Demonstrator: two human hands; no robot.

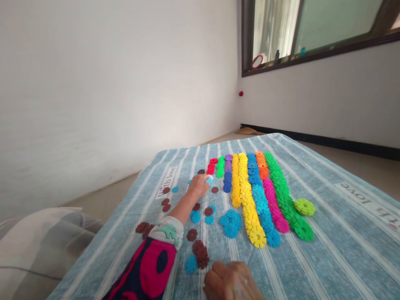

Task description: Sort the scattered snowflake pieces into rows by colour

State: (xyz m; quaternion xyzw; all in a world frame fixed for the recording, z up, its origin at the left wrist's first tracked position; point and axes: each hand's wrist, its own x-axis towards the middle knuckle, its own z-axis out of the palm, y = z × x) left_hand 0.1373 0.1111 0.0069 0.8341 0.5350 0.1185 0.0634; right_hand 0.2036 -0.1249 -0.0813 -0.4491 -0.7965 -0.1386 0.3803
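My left hand [198, 186] reaches far forward over the striped blue sheet [331, 233], its fingers closed on a light-blue snowflake disc [209, 180] beside the short red row [211, 166]. My right hand [233, 281] rests knuckles-up at the near edge, fingers curled under, next to brown discs [201, 253] and a blue disc [191, 264]. Sorted rows of discs lie side by side: green [220, 166], purple and dark blue [228, 175], yellow [246, 196], blue [261, 200], orange and pink [271, 200], green [286, 200].
Loose brown and light-blue discs [231, 223] are scattered left of the rows. A grey pillow [37, 246] lies at the near left. White walls meet at the far corner, with a window sill [281, 60] holding small items at upper right.
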